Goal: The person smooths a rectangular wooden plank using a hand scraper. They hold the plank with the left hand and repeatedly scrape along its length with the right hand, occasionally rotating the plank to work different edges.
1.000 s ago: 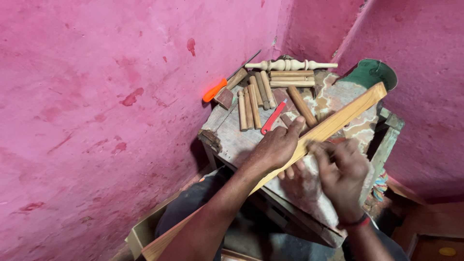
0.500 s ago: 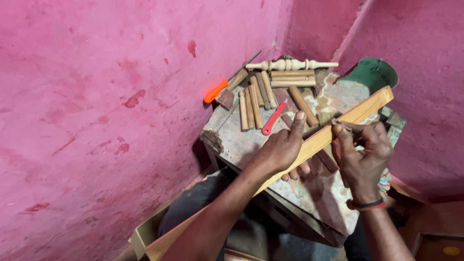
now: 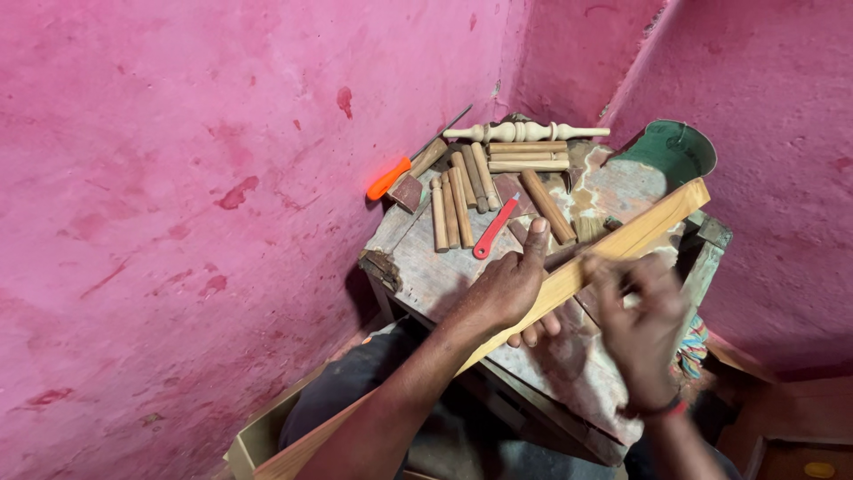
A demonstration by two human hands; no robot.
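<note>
A long pale wooden strip (image 3: 635,234) lies slanted across a small worn table (image 3: 418,258), its low end reaching down past my lap. My left hand (image 3: 506,289) presses on the strip near its middle, index finger stretched out along it. My right hand (image 3: 635,324) is blurred with motion just right of the left one, fingers curled against the strip's edge; a small thing may be in its grip, but the blur hides it.
At the table's back lie several short wooden dowels (image 3: 458,200), a turned wooden spindle (image 3: 524,132), a red-handled tool (image 3: 493,229) and an orange-handled screwdriver (image 3: 395,176). A green round container (image 3: 671,147) stands at the right corner. Pink walls (image 3: 178,178) close in on both sides.
My right hand has slid back down along the strip toward me after being further up it half a second ago. My left hand keeps pressing on the strip.
</note>
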